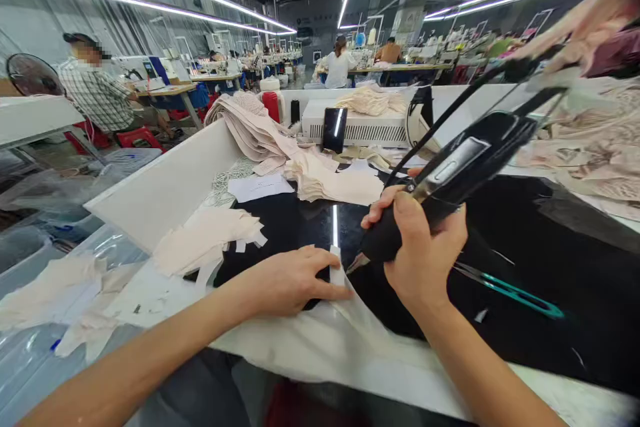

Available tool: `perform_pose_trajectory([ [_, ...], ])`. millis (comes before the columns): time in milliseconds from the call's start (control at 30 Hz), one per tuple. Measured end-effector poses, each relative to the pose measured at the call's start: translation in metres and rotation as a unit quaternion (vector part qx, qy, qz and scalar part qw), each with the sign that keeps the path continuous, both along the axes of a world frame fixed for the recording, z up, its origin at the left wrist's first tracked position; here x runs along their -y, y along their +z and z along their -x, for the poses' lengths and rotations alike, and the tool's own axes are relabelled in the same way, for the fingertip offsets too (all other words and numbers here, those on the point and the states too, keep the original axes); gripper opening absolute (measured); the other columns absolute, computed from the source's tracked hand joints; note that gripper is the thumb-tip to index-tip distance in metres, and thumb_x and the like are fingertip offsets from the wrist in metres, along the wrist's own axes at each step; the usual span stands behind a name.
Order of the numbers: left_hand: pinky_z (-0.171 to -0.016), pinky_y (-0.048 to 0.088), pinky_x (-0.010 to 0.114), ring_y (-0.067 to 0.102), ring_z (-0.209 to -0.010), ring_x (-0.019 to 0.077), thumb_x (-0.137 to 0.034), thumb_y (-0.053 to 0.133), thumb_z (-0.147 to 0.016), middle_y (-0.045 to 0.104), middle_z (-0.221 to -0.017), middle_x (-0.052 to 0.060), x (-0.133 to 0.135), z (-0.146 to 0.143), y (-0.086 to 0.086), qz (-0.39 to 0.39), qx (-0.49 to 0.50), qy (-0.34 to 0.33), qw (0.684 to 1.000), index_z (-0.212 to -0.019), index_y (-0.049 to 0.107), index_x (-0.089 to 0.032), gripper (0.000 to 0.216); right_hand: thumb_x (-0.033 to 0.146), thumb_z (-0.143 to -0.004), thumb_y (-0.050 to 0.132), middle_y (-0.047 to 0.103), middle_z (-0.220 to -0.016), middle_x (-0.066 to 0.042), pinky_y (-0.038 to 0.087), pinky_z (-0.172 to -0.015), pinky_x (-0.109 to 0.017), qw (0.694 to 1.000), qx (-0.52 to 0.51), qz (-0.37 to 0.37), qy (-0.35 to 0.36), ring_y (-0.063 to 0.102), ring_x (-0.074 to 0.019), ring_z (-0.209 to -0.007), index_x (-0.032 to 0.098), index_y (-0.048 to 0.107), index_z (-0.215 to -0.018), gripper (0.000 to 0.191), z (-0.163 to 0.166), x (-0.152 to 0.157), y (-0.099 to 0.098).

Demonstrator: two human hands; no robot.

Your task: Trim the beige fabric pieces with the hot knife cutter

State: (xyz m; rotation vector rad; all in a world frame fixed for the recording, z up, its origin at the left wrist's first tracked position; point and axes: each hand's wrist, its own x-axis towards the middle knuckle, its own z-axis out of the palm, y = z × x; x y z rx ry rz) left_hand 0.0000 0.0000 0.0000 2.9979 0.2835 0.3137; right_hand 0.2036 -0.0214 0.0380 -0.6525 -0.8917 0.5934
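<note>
My left hand (295, 280) lies low over the black work surface (300, 227), its thumb and fingertips closed on a narrow white strip (337, 267). Pale fabric (360, 320) runs from under that strip toward the front edge. In my right hand (425, 247) is a black corded hand tool (470, 153) with a silver panel, tilted so its pointed metal tip (357, 262) comes down just right of the strip. Whether the tip touches the fabric I cannot tell. Teal-handled tweezers (520, 293) lie to the right of my right hand.
Stacked pale fabric pieces (330, 177) lie behind my hands, with more cut pieces (205, 237) at left. A phone (334, 129) leans against a white vented box (365, 123). Another person's blurred hand (590, 27) reaches in at upper right. A white board (165, 187) borders the left.
</note>
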Motion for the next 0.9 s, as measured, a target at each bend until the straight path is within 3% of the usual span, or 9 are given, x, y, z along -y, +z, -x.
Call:
perform_pose_trajectory([
  [667,-0.115,0.055,0.043,0.066,-0.131,0.0292,0.000,0.050,-0.101,0.064,-0.144,0.015,-0.002,0.001,-0.002,-0.004,-0.017,0.020,1.000,-0.146,0.075,-0.032,0.061,0.032,-0.090,0.086,0.071,-0.077,0.009,0.060,-0.059,-0.029,1.000,0.019,0.001,0.004,0.065,-0.0126,-0.057,0.025,0.062,-0.112,0.034,0.000,0.002,-0.002],
  [900,-0.111,0.056,0.040,0.069,-0.124,0.0275,-0.005,0.055,-0.104,0.067,-0.143,0.016,0.000,-0.005,0.003,-0.009,-0.028,0.022,0.999,-0.144,0.077,-0.030,0.052,0.034,-0.081,0.090,0.072,-0.078,0.007,0.060,-0.058,-0.030,0.998,-0.012,0.055,-0.009,0.066,-0.0144,-0.061,0.026,0.063,-0.105,0.037,0.004,0.006,0.003],
])
